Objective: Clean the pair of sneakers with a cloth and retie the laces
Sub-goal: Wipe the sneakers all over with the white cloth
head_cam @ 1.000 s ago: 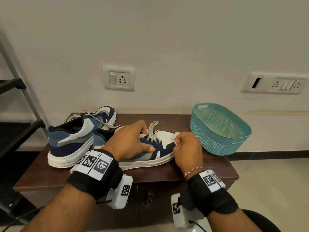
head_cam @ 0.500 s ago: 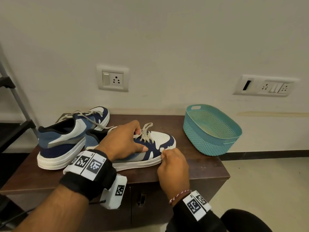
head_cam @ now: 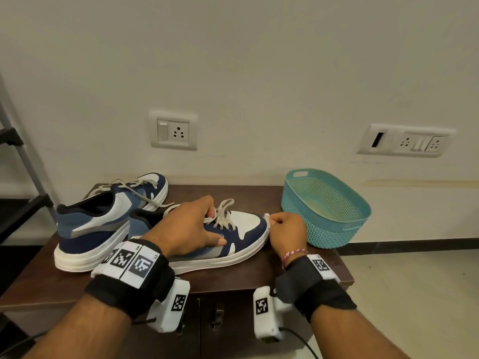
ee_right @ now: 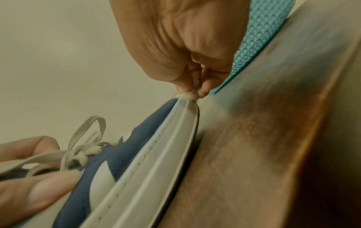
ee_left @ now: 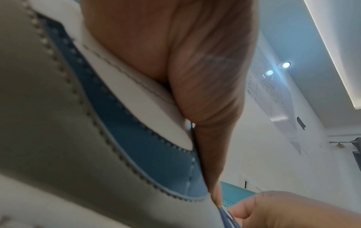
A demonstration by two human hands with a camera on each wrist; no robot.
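No brand name or readable writing shows on either shoe; the only markings are the black-and-white square codes on the person's wristbands [head_cam: 131, 263].

The left hand [head_cam: 186, 229] is draped over the near sneaker [head_cam: 241, 237], thumb pressed along its navy side and fingers curled over the top among the off-white laces [head_cam: 224, 212], gripping the shoe on the wooden cabinet top [head_cam: 246, 278]. The right hand [head_cam: 286, 233] is closed tight, thumb and fingertips [ee_right: 203, 91] pinching a small wad of white cloth [ee_right: 188, 96] that touches the very tip of the toe, where the upper meets the white sole. The second sneaker [head_cam: 103, 224] sits just behind the left hand's knuckles, its heel toward the onlooker. A teal basket [head_cam: 334, 229] stands just beyond the right hand's knuckles.
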